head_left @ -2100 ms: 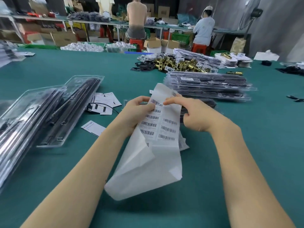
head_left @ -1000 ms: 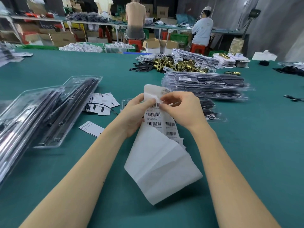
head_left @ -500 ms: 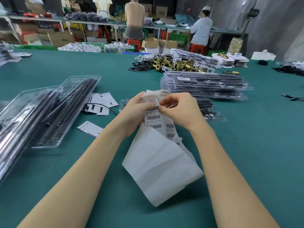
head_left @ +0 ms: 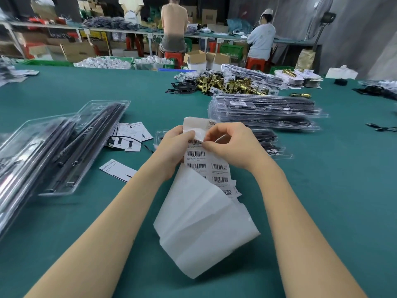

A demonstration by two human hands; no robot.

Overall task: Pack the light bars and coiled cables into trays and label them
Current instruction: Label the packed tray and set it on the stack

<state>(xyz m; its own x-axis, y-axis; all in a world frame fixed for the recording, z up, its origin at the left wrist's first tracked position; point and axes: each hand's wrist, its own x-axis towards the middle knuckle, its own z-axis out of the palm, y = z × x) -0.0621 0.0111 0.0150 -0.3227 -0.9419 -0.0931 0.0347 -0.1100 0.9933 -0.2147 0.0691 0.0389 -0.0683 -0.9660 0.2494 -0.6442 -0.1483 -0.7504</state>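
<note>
The label sheet (head_left: pixel 198 157) is held upright over the table (head_left: pixel 322 190) by the left hand (head_left: pixel 171 145), whose fingers are curled round the sheet's left edge. The right hand (head_left: pixel 232 145) is closed in a pinch, thumb and forefinger meeting on one label (head_left: pixel 196 134) at the top of the printed rows. Two seconds ago both hands merely steadied the flat sheet. Since then the sheet has been folded back at its top, and a corner of the label is now lifted and curled away from the backing. Peeling is thus judged to be under way, though the label is not yet free.

The spent backing (head_left: pixel 206 222) hangs down in front and rests on the cloth. Just behind the hands a tray (head_left: pixel 277 147) with dark contents is partly hidden; it is likely the one to be labelled next. Beyond it, a stack (head_left: pixel 264 112) of closed trays is seen, with a label already on the top one. At the left, further trays (head_left: pixel 86 147) holding light bars (head_left: pixel 94 130) lie open, with cards (head_left: pixel 131 136) beside them. No coiled cable can be made out clearly.

Care is called for so that the thin label is not torn or creased as it comes away.
</note>
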